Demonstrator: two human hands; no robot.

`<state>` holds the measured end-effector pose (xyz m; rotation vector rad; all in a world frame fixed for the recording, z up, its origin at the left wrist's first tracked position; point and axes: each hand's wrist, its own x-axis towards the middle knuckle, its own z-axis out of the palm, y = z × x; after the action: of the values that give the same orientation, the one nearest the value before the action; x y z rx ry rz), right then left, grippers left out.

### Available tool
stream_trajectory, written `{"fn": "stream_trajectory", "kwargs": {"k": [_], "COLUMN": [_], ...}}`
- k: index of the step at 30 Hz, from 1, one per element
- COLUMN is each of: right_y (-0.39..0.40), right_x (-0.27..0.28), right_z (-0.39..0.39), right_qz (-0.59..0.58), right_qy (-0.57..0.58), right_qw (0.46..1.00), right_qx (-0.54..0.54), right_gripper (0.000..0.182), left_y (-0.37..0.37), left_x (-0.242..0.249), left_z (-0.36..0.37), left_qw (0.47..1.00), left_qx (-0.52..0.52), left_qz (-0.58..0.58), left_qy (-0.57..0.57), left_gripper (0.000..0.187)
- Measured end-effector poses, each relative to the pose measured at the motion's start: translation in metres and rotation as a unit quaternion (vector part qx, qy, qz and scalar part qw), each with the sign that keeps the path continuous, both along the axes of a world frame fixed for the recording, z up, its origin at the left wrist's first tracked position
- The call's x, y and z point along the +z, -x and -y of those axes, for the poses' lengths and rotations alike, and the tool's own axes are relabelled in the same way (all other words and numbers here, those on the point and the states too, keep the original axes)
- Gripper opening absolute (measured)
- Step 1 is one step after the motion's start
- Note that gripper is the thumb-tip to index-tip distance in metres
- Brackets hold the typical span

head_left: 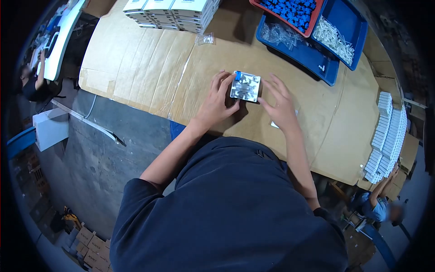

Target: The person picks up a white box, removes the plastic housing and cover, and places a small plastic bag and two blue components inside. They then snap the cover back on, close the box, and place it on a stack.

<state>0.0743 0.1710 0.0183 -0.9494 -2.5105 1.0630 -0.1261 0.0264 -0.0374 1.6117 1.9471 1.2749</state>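
A small square switch-like plate (246, 87), white-framed with a patterned grey and silver face, lies in front of me on the cardboard. At its upper left corner sits a small blue piece (238, 75). My left hand (217, 99) grips the plate's left side, fingertips by the blue piece and thumb near the lower edge. My right hand (278, 102) is open at the right side, fingers spread and thumb close to the lower right corner. Partly hidden beneath the right hand is a flat white piece (274, 124).
Behind stand stacked white boxes (174, 16) and a small clear bag (205, 39). A red tray (309, 34) of blue parts overlaps blue trays (333, 77) with clear and white parts. White pieces (387, 140) line the right edge. Two people (34, 86) work at either side.
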Motion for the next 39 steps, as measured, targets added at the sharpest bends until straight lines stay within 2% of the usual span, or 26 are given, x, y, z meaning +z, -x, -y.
{"fn": "stream_trajectory", "kwargs": {"k": [3,5,8,11,14,17,19,23,25,27,30,31,34,35,38,39], "right_y": [-0.043,-0.067,-0.092,-0.099,-0.104,-0.105,-0.105,-0.098,-0.093,-0.095,-0.094,-0.091,-0.077,-0.076,-0.077,-0.075], "right_x": [0.021,0.033,0.03,0.027,0.023,0.019,0.01,0.006,0.007,-0.005,-0.015,-0.014,-0.007,-0.009,-0.02,-0.018], "right_z": [-0.004,-0.002,0.004,0.008,0.01,0.007,0.003,-0.014,-0.022,-0.033,-0.035,-0.033,-0.012,-0.008,-0.003,-0.002], "right_qz": [0.094,0.15,0.186,0.176,0.163,0.074,0.001,-0.071,-0.074,-0.062,-0.011,0.012,0.086,0.116,0.111,0.071], "right_qy": [-0.002,0.043,0.047,0.048,0.021,0.005,0.045,0.059,0.063,-0.011,-0.099,-0.125,-0.152,-0.136,-0.15,-0.132], "right_qw": [0.995,0.986,0.979,0.981,0.985,0.996,0.993,0.976,0.964,0.966,0.964,0.962,0.966,0.966,0.961,0.969], "right_qx": [-0.039,-0.064,-0.063,-0.059,-0.046,-0.058,-0.112,-0.197,-0.248,-0.251,-0.246,-0.242,-0.192,-0.188,-0.202,-0.195], "right_gripper": [0.068,0.072,0.07,0.065,0.049,0.03,0.023,0.018,0.018,0.02,0.032,0.038,0.058,0.068,0.068,0.067], "left_y": [-0.001,-0.011,-0.029,-0.041,-0.047,-0.045,-0.044,-0.036,-0.035,-0.036,-0.039,-0.037,-0.038,-0.036,-0.035,-0.034], "left_x": [0.006,0.016,0.022,0.023,0.023,0.021,0.025,0.016,0.011,0.015,0.032,0.022,0.034,0.04,0.054,0.057], "left_z": [0.002,0.0,-0.004,-0.011,-0.014,-0.015,-0.014,-0.01,-0.01,-0.009,-0.01,-0.014,-0.016,-0.02,-0.02,-0.021], "left_qw": [0.995,0.992,0.984,0.979,0.975,0.977,0.981,0.993,0.978,0.947,0.845,0.84,0.71,0.705,0.654,0.635], "left_qx": [0.039,0.075,0.109,0.12,0.128,0.132,0.134,0.094,0.063,0.039,0.038,0.052,0.049,0.053,0.029,0.028], "left_qz": [-0.09,-0.094,-0.1,-0.111,-0.128,-0.12,-0.103,0.066,0.189,0.305,0.528,0.536,0.701,0.707,0.756,0.771], "left_qy": [0.025,0.047,0.097,0.119,0.133,0.119,0.096,-0.007,-0.057,-0.09,-0.077,-0.071,-0.042,-0.017,0.005,0.027], "left_gripper": [0.089,0.093,0.102,0.104,0.102,0.099,0.096,0.094,0.095,0.091,0.076,0.058,0.063,0.071,0.073,0.075]}}
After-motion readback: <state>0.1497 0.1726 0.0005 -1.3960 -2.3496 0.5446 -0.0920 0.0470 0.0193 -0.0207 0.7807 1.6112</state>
